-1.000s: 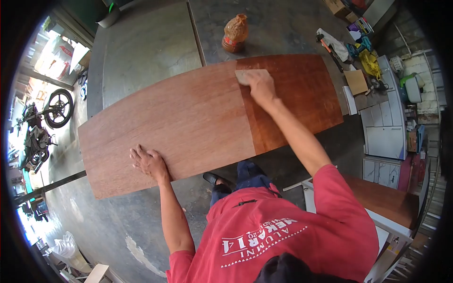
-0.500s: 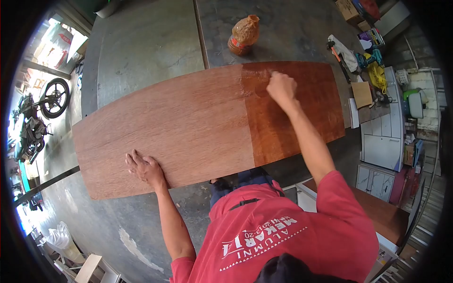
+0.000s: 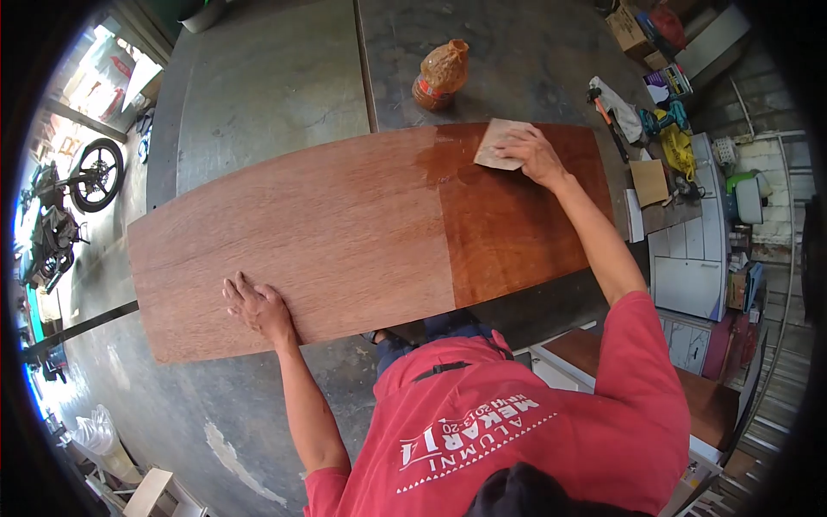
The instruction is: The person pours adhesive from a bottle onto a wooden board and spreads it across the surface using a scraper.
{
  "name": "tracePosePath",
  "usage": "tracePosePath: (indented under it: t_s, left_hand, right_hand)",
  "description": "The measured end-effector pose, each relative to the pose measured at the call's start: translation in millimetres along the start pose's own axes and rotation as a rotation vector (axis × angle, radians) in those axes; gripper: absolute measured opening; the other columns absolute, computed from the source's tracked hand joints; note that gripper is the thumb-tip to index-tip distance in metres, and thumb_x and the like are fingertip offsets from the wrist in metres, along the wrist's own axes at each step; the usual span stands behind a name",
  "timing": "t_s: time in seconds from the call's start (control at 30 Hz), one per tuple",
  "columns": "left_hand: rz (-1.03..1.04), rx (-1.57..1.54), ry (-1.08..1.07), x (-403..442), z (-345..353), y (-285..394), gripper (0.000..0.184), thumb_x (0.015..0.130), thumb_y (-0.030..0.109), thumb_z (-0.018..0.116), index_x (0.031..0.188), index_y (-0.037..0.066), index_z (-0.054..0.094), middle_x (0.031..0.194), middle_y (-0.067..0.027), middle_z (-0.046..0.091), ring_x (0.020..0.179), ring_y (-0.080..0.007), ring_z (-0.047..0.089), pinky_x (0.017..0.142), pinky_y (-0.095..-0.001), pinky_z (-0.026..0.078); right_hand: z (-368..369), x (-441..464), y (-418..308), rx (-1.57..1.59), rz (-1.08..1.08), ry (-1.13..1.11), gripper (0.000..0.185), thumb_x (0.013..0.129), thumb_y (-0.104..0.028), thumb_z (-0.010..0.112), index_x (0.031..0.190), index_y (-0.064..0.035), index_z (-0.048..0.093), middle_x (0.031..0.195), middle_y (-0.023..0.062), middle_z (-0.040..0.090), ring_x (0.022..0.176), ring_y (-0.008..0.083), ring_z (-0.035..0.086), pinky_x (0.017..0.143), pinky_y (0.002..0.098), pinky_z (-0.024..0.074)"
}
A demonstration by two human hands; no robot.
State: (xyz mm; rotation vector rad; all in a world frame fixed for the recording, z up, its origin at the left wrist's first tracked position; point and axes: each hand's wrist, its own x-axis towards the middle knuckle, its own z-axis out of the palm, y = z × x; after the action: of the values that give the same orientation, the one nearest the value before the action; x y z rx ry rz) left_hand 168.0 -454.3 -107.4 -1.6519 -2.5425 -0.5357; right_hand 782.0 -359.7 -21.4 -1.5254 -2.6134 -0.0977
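A long wooden board (image 3: 336, 233) with curved edges lies across the grey tabletop. Its left part is pale and dull; its right part (image 3: 517, 241) is dark reddish brown and glossy, with a wet-looking patch near the far edge. My left hand (image 3: 258, 308) rests on the pale part near the close edge, fingers spread. My right hand (image 3: 536, 158) grips a flat beige rectangular piece (image 3: 495, 145) against the dark part at the far edge. Whether the piece is card, cloth or sandpaper cannot be made out. Beyond the board stands a plastic bottle (image 3: 441, 73) with brown contents.
Tools, among them a teal drill (image 3: 668, 116), a hammer (image 3: 606, 112) and a yellow bag (image 3: 676, 148), lie on the right side. A white cabinet (image 3: 687, 280) stands at right. A motorcycle (image 3: 65, 202) is far left. A seam runs through the grey table (image 3: 276, 95).
My right hand has turned and shifted slightly right, and the beige piece now shows its flat face. The wet patch reaches a little further left. My left hand stays on the board.
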Motion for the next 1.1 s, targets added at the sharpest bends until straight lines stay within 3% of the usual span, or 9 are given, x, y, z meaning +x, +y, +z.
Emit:
tracePosePath:
  t_s: [0.13, 0.23, 0.4, 0.5, 0.6, 0.67, 0.7, 0.73, 1.1]
  left_hand:
    - [-0.019, -0.023, 0.004, 0, -2, 1, 0.052, 0.097, 0.016, 0.052, 0.149, 0.010, 0.053, 0.164, -0.0180, 0.040, 0.153, -0.0373, 0.033, 0.124, -0.0629, 0.022]
    - [-0.014, -0.029, 0.000, -1, -4, 1, 0.052, 0.097, 0.016, 0.053, 0.149, 0.011, 0.053, 0.164, -0.0175, 0.040, 0.154, -0.0371, 0.033, 0.125, -0.0621, 0.022]
    - [-0.021, -0.046, 0.015, -1, -3, 3, 0.053, 0.096, 0.015, 0.053, 0.149, 0.010, 0.054, 0.164, -0.0175, 0.040, 0.154, -0.0371, 0.033, 0.125, -0.0611, 0.020]
    - [-0.021, -0.043, 0.018, -1, -5, 3, 0.053, 0.095, 0.015, 0.054, 0.148, 0.010, 0.054, 0.163, -0.0179, 0.042, 0.153, -0.0373, 0.035, 0.125, -0.0608, 0.021]
    - [-0.021, -0.044, 0.032, 0, -4, 3, 0.054, 0.095, 0.016, 0.055, 0.148, 0.010, 0.054, 0.161, -0.0182, 0.045, 0.152, -0.0376, 0.036, 0.125, -0.0603, 0.022]
    - [-0.019, -0.030, 0.045, 0, -3, 2, 0.054, 0.094, 0.017, 0.055, 0.148, 0.010, 0.055, 0.160, -0.0184, 0.046, 0.152, -0.0378, 0.037, 0.125, -0.0602, 0.022]
    - [0.005, -0.021, 0.057, 0, -3, 2, 0.054, 0.094, 0.017, 0.055, 0.147, 0.010, 0.055, 0.159, -0.0186, 0.047, 0.151, -0.0380, 0.038, 0.125, -0.0600, 0.022]
    - [0.000, -0.020, 0.059, 0, -2, 1, 0.054, 0.094, 0.017, 0.055, 0.147, 0.010, 0.055, 0.159, -0.0186, 0.047, 0.151, -0.0380, 0.038, 0.125, -0.0600, 0.022]
    - [-0.010, -0.020, 0.045, 1, 4, -4, 0.055, 0.093, 0.021, 0.057, 0.147, 0.013, 0.055, 0.162, -0.0162, 0.044, 0.152, -0.0364, 0.037, 0.125, -0.0604, 0.023]
  right_hand:
    - [-17, -10, -1, 0.076, 0.196, -0.024, 0.040, 0.087, 0.003, 0.058, 0.113, -0.0175, 0.080, 0.116, 0.0070, 0.077, 0.118, 0.0266, 0.068, 0.099, 0.0453, 0.0501]
    - [-14, 10, -21, -0.022, 0.597, -0.134, 0.026, 0.092, -0.009, 0.061, 0.113, -0.0111, 0.076, 0.109, 0.0129, 0.075, 0.098, 0.0401, 0.071, 0.084, 0.0548, 0.0558]
    - [-19, 48, -74, 0.131, 0.586, -0.101, 0.022, 0.095, -0.019, 0.062, 0.106, -0.0064, 0.076, 0.106, 0.0190, 0.075, 0.103, 0.0424, 0.070, 0.087, 0.0551, 0.0548]
    - [-21, 63, -60, 0.042, 0.811, -0.186, 0.030, 0.095, -0.022, 0.057, 0.103, 0.0004, 0.075, 0.102, 0.0268, 0.074, 0.100, 0.0477, 0.070, 0.087, 0.0574, 0.0545]
    - [6, 76, -59, 0.038, 0.871, -0.129, 0.031, 0.095, -0.022, 0.053, 0.110, -0.0044, 0.073, 0.103, 0.0254, 0.074, 0.097, 0.0482, 0.070, 0.086, 0.0581, 0.0548]
    - [34, 92, -75, 0.003, 0.747, -0.204, 0.038, 0.093, -0.021, 0.050, 0.129, -0.0192, 0.065, 0.098, 0.0205, 0.075, 0.098, 0.0456, 0.072, 0.085, 0.0583, 0.0554]
    - [35, 106, -97, 0.107, 0.743, -0.083, 0.029, 0.083, -0.022, 0.062, 0.095, -0.0018, 0.078, 0.097, 0.0283, 0.075, 0.097, 0.0480, 0.073, 0.088, 0.0561, 0.0574]
    - [41, 114, -114, 0.173, 0.655, -0.013, 0.027, 0.081, -0.022, 0.063, 0.091, -0.0021, 0.078, 0.095, 0.0270, 0.075, 0.094, 0.0467, 0.073, 0.087, 0.0547, 0.0581]
    - [0, 61, -175, 0.246, 0.348, -0.093, 0.028, 0.088, -0.005, 0.063, 0.107, -0.0130, 0.081, 0.100, 0.0168, 0.076, 0.094, 0.0402, 0.073, 0.083, 0.0504, 0.0569]
